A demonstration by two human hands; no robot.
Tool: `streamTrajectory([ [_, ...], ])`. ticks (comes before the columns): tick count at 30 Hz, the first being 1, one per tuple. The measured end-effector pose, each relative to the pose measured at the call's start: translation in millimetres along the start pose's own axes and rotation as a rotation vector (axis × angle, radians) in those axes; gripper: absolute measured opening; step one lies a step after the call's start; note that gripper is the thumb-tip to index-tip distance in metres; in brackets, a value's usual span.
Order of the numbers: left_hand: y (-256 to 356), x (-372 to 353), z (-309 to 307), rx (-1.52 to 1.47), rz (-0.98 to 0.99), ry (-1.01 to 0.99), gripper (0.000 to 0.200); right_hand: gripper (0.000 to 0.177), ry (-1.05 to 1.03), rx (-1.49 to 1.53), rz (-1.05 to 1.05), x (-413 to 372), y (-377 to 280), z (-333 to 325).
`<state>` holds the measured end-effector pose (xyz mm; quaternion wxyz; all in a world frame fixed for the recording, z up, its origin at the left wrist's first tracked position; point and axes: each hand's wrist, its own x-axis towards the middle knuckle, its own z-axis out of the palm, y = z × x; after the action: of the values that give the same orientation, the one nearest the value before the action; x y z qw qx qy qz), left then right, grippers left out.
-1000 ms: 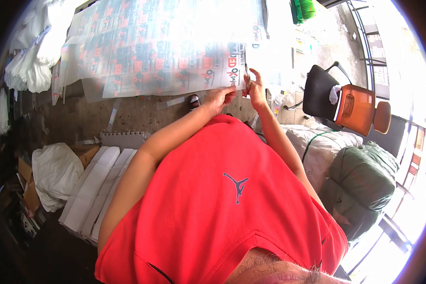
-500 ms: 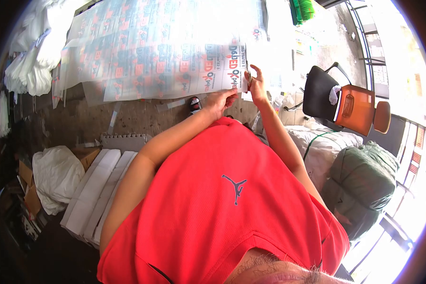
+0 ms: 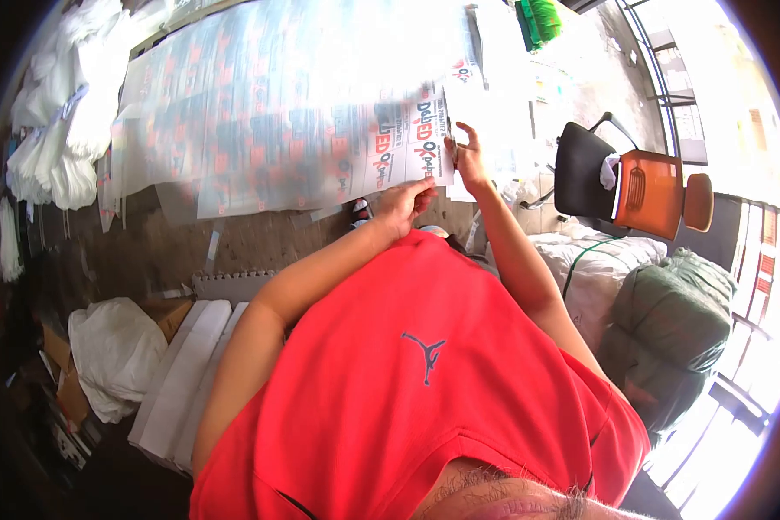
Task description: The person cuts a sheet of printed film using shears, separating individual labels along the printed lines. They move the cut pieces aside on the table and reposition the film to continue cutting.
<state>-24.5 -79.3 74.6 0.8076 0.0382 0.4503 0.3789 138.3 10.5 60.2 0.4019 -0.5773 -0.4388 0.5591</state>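
Observation:
A translucent plastic sheet (image 3: 312,165) with red and dark printed lettering lies across the work surface in front of me. My left hand (image 3: 406,206) pinches its near edge close to the right corner, fingers closed. Just to the right, my right hand (image 3: 471,163) is closed around what look like small scissors (image 3: 451,146), held upright at the sheet's right edge beside the lettering. The forefinger of that hand is raised and bent. The blades are dark and small, so whether they are spread cannot be made out.
An orange and black office chair (image 3: 648,195) stands at right. Below it are a white bundle (image 3: 594,260) and a green sack (image 3: 680,312). White bags (image 3: 69,139) hang at far left; long white boxes (image 3: 178,373) and a white sack (image 3: 117,351) lie lower left.
The view has tilted slightly, so the sheet and left hand appear lower. Both hands keep their hold, and the right hand stays at the sheet's right edge.

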Motion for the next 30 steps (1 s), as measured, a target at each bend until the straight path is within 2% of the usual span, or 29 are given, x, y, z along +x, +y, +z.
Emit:
streamTrajectory([
  [5,6,-9,-2,0.026,-0.043,-0.039,0.014,0.056,0.024,0.057,0.049,17,-11,2],
  [13,17,-11,4,-0.038,-0.067,-0.041,0.013,0.057,-0.010,0.072,-0.026,46,2,1],
  [15,19,-13,5,-0.020,-0.049,-0.093,0.014,0.058,-0.001,0.096,-0.024,55,6,0],
  [19,27,-22,17,-0.051,-0.096,-0.009,0.017,0.058,-0.022,0.083,-0.004,56,-7,0],
  [24,25,-24,21,-0.077,-0.110,-0.005,0.016,0.062,-0.043,0.168,0.043,72,-6,-1],
  [30,20,-23,25,-0.118,-0.089,0.028,0.014,0.067,-0.080,0.122,0.021,84,-7,-5],
])
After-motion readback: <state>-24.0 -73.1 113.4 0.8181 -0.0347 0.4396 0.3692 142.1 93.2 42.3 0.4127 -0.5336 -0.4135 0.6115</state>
